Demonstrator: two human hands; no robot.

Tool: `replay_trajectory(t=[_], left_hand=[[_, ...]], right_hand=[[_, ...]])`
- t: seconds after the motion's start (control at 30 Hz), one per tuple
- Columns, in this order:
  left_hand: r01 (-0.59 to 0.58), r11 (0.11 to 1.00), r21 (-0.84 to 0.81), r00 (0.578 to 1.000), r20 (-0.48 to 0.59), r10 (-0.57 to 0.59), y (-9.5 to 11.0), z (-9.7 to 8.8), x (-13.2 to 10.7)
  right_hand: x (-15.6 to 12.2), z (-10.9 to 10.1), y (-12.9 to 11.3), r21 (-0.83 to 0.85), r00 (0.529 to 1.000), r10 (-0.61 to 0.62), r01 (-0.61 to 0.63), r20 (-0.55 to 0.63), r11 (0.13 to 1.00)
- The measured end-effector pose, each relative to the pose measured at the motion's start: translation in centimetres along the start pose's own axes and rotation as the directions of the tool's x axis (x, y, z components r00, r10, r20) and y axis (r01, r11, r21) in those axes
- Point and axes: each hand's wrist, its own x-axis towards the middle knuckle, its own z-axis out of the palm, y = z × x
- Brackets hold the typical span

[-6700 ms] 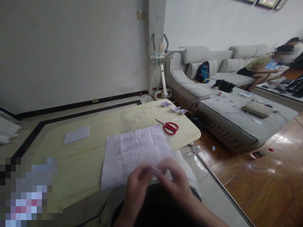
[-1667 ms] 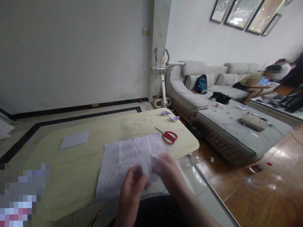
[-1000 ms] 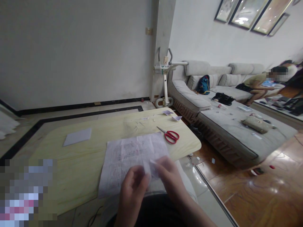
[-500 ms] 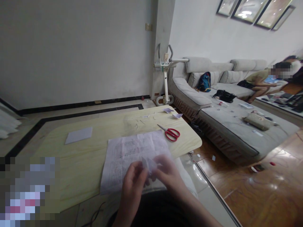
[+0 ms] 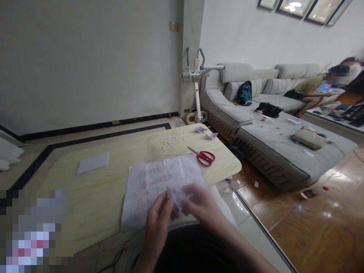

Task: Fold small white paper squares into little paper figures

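Between both hands is a small folded piece of white paper (image 5: pixel 176 196), held over the near edge of a large printed sheet (image 5: pixel 159 178). My left hand (image 5: pixel 160 212) pinches its left side. My right hand (image 5: pixel 197 203), somewhat blurred, is closed on the right side, and some of its fingers are hidden. Red-handled scissors (image 5: pixel 204 157) lie on the table just beyond the sheet's right corner. Two small folded paper pieces, one (image 5: pixel 200 129) behind the other (image 5: pixel 211 135), rest near the table's far right corner.
The pale yellow table (image 5: pixel 93 201) carries a stack of white paper (image 5: pixel 93 163) at left and thin paper strips (image 5: pixel 167 144) at the back. A grey sofa (image 5: pixel 284 159) with bags stands to the right, where a person (image 5: pixel 309 87) sits. White exercise equipment (image 5: pixel 196 91) stands behind.
The folded paper has shifted slightly left in my hands and is turned a little differently. My right hand has moved slightly around it. The whole view has shifted a little.
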Motion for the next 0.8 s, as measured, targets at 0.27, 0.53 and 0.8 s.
replay_trajectory(t=[0.27, 0.53, 0.8], left_hand=[[0.072, 0.997, 0.033, 0.993, 0.094, -0.075, 0.1, -0.7, 0.2], [0.165, 0.986, 0.034, 0.981, 0.098, -0.168, -0.5, -1.1, 0.0], [0.064, 0.987, 0.146, 0.969, 0.226, -0.096, -0.5, -1.2, 0.1]], right_hand=[[0.4, -0.4, -0.7, -0.2, 0.997, 0.0, -0.015, -0.076, 0.98], [0.1, -0.5, -0.2, -0.242, 0.998, -0.023, 0.008, -0.059, 0.97], [-0.2, -0.8, -1.2, -0.416, 0.999, -0.05, 0.041, -0.009, 0.908]])
